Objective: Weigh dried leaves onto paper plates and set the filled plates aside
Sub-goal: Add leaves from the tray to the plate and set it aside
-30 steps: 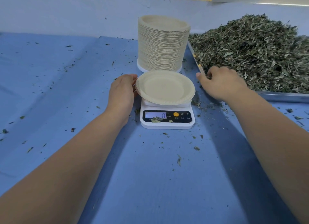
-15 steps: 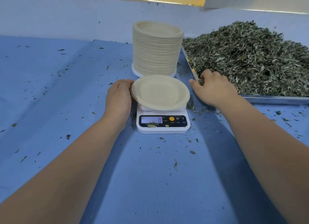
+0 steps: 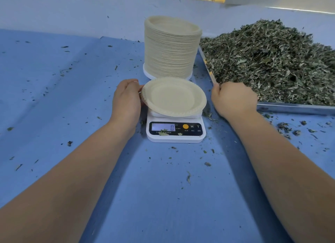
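Observation:
An empty paper plate [image 3: 173,96] sits on a white digital scale [image 3: 175,132] whose display reads 0. My left hand [image 3: 126,100] holds the plate's left rim, fingers curled under it. A heap of dried leaves [image 3: 272,61] fills a metal tray [image 3: 293,107] on the right. At the tray's near left corner my right hand [image 3: 233,99] is curled into the edge of the heap, closing on leaves; its palm side is hidden. A tall stack of paper plates [image 3: 171,46] stands just behind the scale.
Blue cloth [image 3: 54,97] covers the table, and leaf crumbs are scattered over it, thickest in front of the tray and around the scale. A pale wall runs along the back.
My right hand's fingers have curled from lying spread on the tray's rim into a fist at the corner. The left hand stays on the plate's rim. The view has shifted slightly.

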